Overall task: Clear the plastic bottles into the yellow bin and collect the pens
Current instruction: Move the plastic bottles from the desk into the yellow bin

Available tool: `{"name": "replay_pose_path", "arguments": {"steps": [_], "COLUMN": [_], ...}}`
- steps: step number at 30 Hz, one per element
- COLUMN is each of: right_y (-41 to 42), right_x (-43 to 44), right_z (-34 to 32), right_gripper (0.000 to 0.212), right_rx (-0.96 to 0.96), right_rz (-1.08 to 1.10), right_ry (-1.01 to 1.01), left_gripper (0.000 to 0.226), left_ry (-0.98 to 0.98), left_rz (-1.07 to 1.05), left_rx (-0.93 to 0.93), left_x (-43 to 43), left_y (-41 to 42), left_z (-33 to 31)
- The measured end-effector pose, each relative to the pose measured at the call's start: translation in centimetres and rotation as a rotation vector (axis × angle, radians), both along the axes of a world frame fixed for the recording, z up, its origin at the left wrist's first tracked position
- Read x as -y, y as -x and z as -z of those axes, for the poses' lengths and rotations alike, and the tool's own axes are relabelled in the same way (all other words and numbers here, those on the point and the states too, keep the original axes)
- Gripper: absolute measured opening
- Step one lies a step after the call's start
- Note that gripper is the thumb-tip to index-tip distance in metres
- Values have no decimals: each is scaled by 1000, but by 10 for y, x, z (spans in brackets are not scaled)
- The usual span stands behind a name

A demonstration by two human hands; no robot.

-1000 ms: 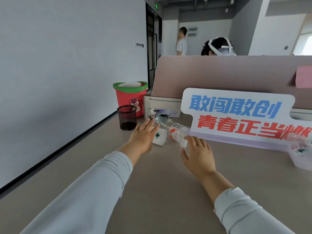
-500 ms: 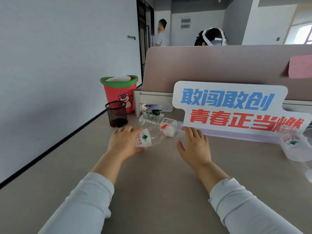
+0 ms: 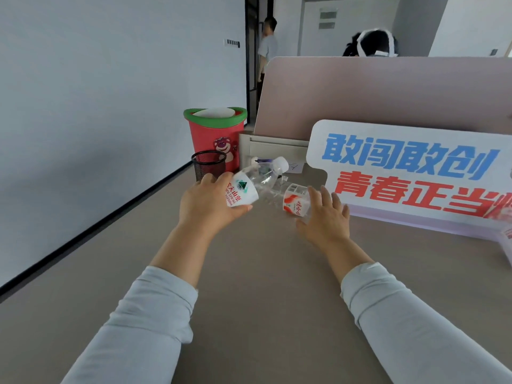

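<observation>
Already in hand: one bottle held, a second reached for

The chief risk is judged to lie with the red-label bottle (image 3: 295,202), which lies on its side on the desk (image 3: 263,286) just in front of the signboard (image 3: 410,173). Round and seemingly empty, it could be rolled away or pushed against the board if it is brushed rather than grasped. The green-label bottle (image 3: 249,187) is held at a slant, cap pointing away, by its labelled lower part only. It could be squeezed out of the grip, since thin clear plastic is likely to give under pressure. No yellow bin is seen. Only a red bin (image 3: 214,134) with a green rim stands at the far left, so a bottle could be dropped in the wrong container. No pens can be made out, though a black mesh cup (image 3: 207,164) stands beside that bin.

The left hand (image 3: 210,206) is wrapped round the green-label bottle, thumb under the label and fingers curled behind it, and the bottle appears raised off the desk. The right hand (image 3: 325,220) is held low and flat, its fingers (image 3: 315,195) straight and spread, their tips at or just short of the red-label bottle. Contact cannot be told for certain, and nothing is held by this hand.
</observation>
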State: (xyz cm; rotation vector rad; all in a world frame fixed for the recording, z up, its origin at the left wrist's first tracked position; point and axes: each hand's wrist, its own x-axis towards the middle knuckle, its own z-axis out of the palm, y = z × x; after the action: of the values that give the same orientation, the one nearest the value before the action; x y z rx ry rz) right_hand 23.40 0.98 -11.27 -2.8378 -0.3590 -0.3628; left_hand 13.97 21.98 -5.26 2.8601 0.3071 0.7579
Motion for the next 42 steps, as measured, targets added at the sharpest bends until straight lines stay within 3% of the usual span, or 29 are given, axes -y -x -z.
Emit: {"name": "replay_pose_path", "arguments": {"steps": [5,11,15,19,25,35,42], "right_y": [-7,10,38,68,95,167,204], "right_x": [-14,-45,-99,-158,-204,-347,-434], "right_z": [2,-9,-19,-26,-28,-19,-3], "right_gripper": [77,72,69,66,70,70,72], "right_rx": [-20,-46,15,33,74,-39,-89], "right_rz": [27,-168,-339,-362,-432,-748,-838], "right_ry": [10,-95,-194,-265,-361,-273,-86], "left_gripper": [64,67,66,66,64,66,66], "left_ry": [121,205,274,300,291,287,288], "left_rz": [-25,-145,-301,-447,-492,-695,-849], "left_rx": [29,41,100,98,87,41,-11], "left_x": [-4,-28,-74,-128,-176,-246,-297], "left_y": [3,18,58,112,158,229,285], "left_z": [-2,-16,-22,-19,-14,1,25]}}
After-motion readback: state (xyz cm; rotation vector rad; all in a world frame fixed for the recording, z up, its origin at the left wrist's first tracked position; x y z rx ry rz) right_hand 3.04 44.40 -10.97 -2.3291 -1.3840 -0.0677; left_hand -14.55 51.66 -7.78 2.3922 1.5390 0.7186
